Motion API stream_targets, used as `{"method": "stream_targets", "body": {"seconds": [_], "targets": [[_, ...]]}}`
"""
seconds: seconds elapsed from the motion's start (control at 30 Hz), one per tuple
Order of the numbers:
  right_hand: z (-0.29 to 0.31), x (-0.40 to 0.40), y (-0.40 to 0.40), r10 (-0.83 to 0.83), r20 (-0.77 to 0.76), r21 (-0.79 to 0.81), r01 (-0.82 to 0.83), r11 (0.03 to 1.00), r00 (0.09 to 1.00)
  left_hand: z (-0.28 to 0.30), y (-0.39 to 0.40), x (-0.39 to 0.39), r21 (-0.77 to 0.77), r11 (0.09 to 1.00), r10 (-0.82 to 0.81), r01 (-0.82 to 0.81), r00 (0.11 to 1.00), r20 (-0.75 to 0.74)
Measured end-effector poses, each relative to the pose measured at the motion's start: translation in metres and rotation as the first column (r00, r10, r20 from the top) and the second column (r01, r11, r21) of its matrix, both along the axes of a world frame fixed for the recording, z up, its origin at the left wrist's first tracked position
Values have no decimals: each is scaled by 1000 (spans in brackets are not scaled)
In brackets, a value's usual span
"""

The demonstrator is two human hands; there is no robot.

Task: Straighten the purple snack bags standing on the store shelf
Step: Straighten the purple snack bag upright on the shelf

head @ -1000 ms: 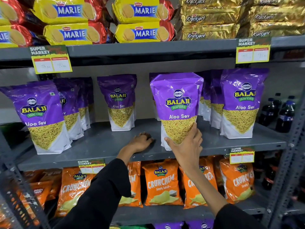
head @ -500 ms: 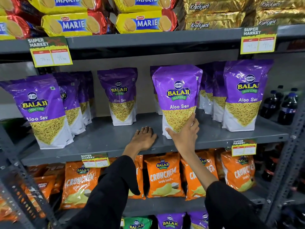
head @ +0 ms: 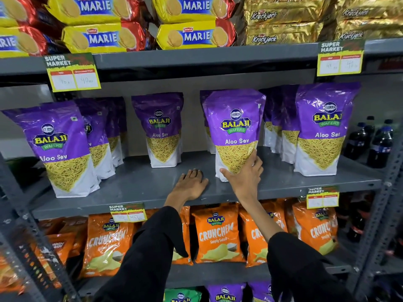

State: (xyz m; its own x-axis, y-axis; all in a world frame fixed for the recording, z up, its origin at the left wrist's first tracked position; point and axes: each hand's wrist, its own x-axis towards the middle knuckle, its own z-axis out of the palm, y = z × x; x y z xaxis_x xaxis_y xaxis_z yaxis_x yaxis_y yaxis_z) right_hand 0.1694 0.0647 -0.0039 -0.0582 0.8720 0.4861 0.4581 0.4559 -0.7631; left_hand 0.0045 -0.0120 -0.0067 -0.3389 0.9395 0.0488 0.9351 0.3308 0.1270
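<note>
Now your right hand (head: 243,179) grips the lower front of the centre purple bag (head: 235,131), thumb at 9 o'clock, likely to square it on the shelf (head: 135,184). Your left hand (head: 192,184) lies open, flat at the bag's 8 o'clock, probably bracing you.

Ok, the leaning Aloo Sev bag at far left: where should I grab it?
Probably by its lower side edges, coming from the front. The far-left bag tilts with its top leaning left, and its white base sits at the shelf front; gripping low should let you rotate it upright.
</note>
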Motion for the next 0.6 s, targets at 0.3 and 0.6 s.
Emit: {"method": "stream_targets", "body": {"seconds": [0.3, 0.6], "targets": [[-5, 3, -2, -61, 5, 29, 60, 998, 998, 2, -3, 4, 18, 1000, -3, 3, 1000, 9], [-7, 8, 2, 0, 23, 35, -1, 999, 1000, 2, -3, 6, 9, 1000, 19, -19, 1000, 23]]}}
